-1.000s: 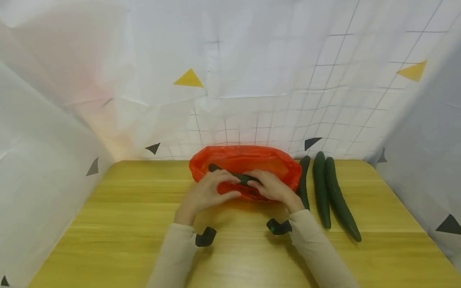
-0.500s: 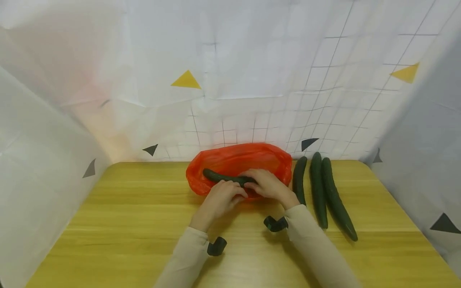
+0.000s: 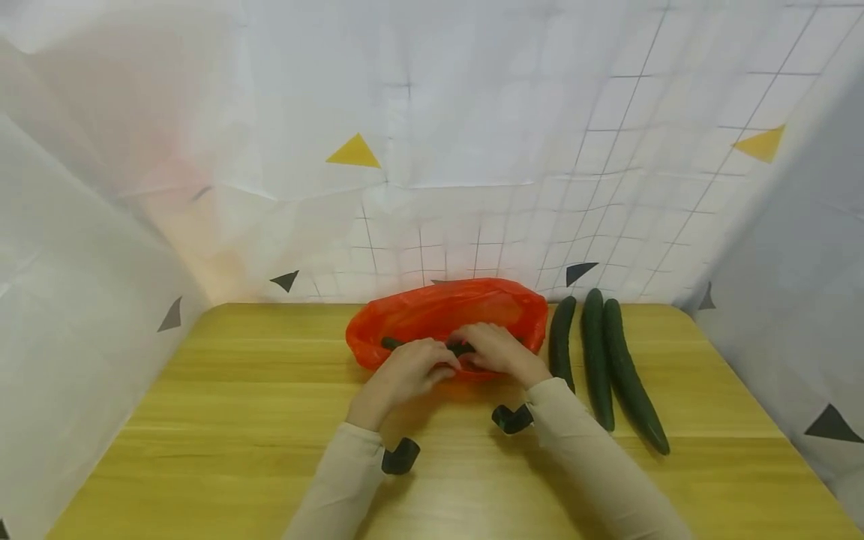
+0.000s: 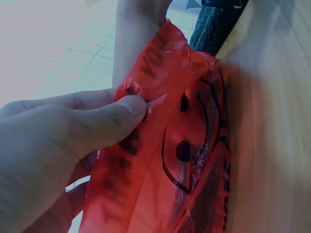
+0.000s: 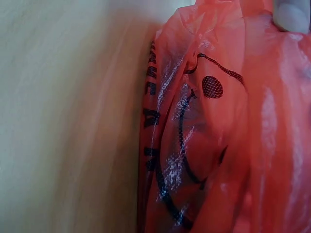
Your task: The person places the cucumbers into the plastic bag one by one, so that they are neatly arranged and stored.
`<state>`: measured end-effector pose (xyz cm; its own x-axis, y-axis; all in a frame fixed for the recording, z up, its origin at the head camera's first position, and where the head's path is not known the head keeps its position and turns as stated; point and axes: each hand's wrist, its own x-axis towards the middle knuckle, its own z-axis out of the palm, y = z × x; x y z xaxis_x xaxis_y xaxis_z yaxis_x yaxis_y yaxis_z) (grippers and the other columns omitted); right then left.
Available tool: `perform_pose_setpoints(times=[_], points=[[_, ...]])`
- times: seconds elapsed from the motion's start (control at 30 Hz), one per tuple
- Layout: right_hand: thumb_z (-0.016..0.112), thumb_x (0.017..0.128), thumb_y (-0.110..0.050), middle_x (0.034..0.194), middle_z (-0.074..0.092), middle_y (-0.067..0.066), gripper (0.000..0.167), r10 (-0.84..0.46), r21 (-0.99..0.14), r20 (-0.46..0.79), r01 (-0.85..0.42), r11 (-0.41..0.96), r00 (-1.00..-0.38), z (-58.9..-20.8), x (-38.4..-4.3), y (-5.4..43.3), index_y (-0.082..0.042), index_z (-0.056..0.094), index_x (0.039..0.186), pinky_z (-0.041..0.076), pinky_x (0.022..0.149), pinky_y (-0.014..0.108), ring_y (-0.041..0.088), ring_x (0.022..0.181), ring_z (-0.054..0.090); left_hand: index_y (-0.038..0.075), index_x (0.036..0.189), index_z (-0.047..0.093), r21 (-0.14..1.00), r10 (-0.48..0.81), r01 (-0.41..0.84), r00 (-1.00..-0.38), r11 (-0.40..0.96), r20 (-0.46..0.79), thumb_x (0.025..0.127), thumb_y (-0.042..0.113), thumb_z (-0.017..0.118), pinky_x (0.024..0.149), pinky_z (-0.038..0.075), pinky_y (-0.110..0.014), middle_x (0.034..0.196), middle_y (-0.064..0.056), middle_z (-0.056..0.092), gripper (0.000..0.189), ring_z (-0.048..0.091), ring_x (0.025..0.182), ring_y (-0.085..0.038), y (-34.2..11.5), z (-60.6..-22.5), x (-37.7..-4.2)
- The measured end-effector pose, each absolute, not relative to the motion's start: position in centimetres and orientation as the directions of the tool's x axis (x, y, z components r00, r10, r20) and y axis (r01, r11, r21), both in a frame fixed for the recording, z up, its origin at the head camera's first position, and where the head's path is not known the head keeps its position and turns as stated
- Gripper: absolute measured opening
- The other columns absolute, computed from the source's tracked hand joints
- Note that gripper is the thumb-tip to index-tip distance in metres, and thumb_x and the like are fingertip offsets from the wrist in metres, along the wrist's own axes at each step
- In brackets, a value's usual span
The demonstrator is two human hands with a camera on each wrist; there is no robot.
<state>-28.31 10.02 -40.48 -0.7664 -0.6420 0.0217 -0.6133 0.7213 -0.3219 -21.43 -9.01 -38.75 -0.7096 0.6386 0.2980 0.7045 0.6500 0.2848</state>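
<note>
A red plastic bag (image 3: 432,309) lies with its mouth open near the table's back edge. Inside it is a dark green cucumber (image 3: 390,343), mostly hidden by the hands and the near rim. My left hand (image 3: 405,371) pinches that near rim; in the left wrist view its thumb (image 4: 114,119) presses on the outside of the printed red film. My right hand (image 3: 496,351) reaches into the bag and holds the cucumber, fingertips partly hidden. The right wrist view is filled by the bag's printed side (image 5: 209,145), with one fingertip (image 5: 291,17) at its top corner.
To the right of the bag lie a shorter cucumber (image 3: 561,341) and two longer ones, a straight cucumber (image 3: 597,360) and a curved cucumber (image 3: 633,375). White sheeting (image 3: 445,150) hangs behind the wooden table (image 3: 243,420) and at both sides.
The cucumber has gone lower into the bag, with my right hand on it. My left hand has left the cucumber and moved to pinch the bag's near rim.
</note>
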Motion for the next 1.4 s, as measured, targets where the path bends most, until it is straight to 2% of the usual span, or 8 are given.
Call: perform_pose_setpoints(times=[0.3, 0.4, 0.5, 0.67, 0.83, 1.0, 1.2, 1.4], points=[[0.072, 0.083, -0.024, 0.105, 0.068, -0.006, 0.027, -0.608, -0.313, 0.026, -0.584, 0.749, -0.793, -41.0, -28.3, 10.0, -0.026, 0.068, 0.11, 0.05, 0.084, 0.046, 0.018, 0.097, 0.061, 0.019, 0.106, 0.071, 0.364, 0.595, 0.715, -0.699, 0.597, 0.396, 0.087, 0.029, 0.067, 0.091, 0.046, -0.031, 0.103, 0.008, 0.067, 0.021, 0.059, 0.099, -0.011, -9.5, -38.5, -21.7], [0.072, 0.083, -0.023, 0.107, 0.067, -0.006, 0.029, -0.603, -0.3, 0.022, -0.581, 0.756, -0.797, -41.1, -28.2, 9.8, -0.025, 0.068, 0.111, 0.05, 0.085, 0.044, 0.017, 0.099, 0.061, 0.016, 0.107, 0.069, 0.465, 0.392, 0.677, -0.722, 0.57, 0.571, 0.09, 0.028, 0.064, 0.087, 0.047, -0.032, 0.103, 0.005, 0.067, 0.021, 0.059, 0.097, -0.011, -11.0, -38.5, -22.3], [0.073, 0.083, -0.019, 0.113, 0.067, -0.005, 0.032, -0.6, -0.316, 0.015, -0.573, 0.756, -0.8, -41.1, -28.0, 9.8, -0.023, 0.067, 0.114, 0.049, 0.089, 0.044, 0.018, 0.105, 0.059, 0.012, 0.105, 0.069, 0.598, 0.049, 0.585, -0.736, 0.548, 0.675, 0.092, 0.018, 0.061, 0.076, 0.049, -0.032, 0.099, -0.002, 0.067, 0.017, 0.06, 0.089, -0.014, -13.2, -38.7, -23.1], [0.072, 0.083, -0.018, 0.114, 0.067, -0.003, 0.032, -0.596, -0.343, 0.029, -0.568, 0.748, -0.802, -41.0, -27.6, 10.0, -0.019, 0.067, 0.115, 0.048, 0.093, 0.042, 0.018, 0.106, 0.059, 0.009, 0.115, 0.063, 0.842, -0.323, 0.272, -0.833, 0.466, 0.448, 0.093, 0.025, 0.058, 0.075, 0.045, -0.035, 0.107, -0.012, 0.06, 0.027, 0.056, 0.092, -0.025, -17.0, -40.0, -23.6], [0.071, 0.084, -0.022, 0.11, 0.067, 0.0, 0.029, -0.605, -0.356, 0.141, -0.61, 0.708, -0.784, -40.1, -26.8, 11.1, -0.015, 0.067, 0.112, 0.049, 0.091, 0.041, 0.02, 0.103, 0.062, 0.007, 0.133, 0.049, 0.897, -0.297, -0.065, -0.952, 0.438, 0.076, 0.091, 0.054, 0.051, 0.079, 0.047, -0.036, 0.121, -0.017, 0.05, 0.063, 0.054, 0.1, -0.031, -19.2, -41.1, -23.8], [0.067, 0.088, -0.02, 0.106, 0.068, 0.002, 0.022, -0.544, -0.453, 0.326, -0.633, 0.628, -0.773, -39.0, -25.7, 13.8, -0.015, 0.066, 0.109, 0.051, 0.087, 0.04, 0.019, 0.099, 0.063, 0.013, 0.134, 0.048, 0.904, -0.253, -0.206, -0.961, 0.376, -0.114, 0.085, 0.066, 0.049, 0.073, 0.051, -0.034, 0.126, -0.015, 0.052, 0.072, 0.057, 0.097, -0.029, -19.7, -41.3, -23.8], [0.062, 0.092, -0.015, 0.107, 0.068, 0.001, 0.021, -0.346, -0.522, 0.533, -0.622, 0.584, -0.772, -37.5, -24.4, 18.8, -0.014, 0.065, 0.112, 0.05, 0.084, 0.028, 0.011, 0.096, 0.062, 0.011, 0.123, 0.061, 0.958, -0.295, -0.17, -0.951, 0.231, -0.098, 0.091, 0.056, 0.05, 0.077, 0.053, -0.036, 0.112, -0.011, 0.061, 0.055, 0.058, 0.079, -0.013, -19.5, -41.8, -23.9], [0.056, 0.095, -0.021, 0.11, 0.067, 0.012, 0.025, -0.111, -0.615, 0.5, -0.442, 0.653, -0.859, -37.5, -24.2, 25.3, -0.008, 0.062, 0.116, 0.04, 0.079, 0.004, -0.013, 0.091, 0.053, 0.007, 0.118, 0.064, 0.987, -0.287, 0.006, -0.957, 0.163, 0.053, 0.096, 0.044, 0.049, 0.072, 0.052, -0.029, 0.105, -0.012, 0.064, 0.046, 0.056, 0.072, -0.006, -19.1, -42.8, -23.6]])
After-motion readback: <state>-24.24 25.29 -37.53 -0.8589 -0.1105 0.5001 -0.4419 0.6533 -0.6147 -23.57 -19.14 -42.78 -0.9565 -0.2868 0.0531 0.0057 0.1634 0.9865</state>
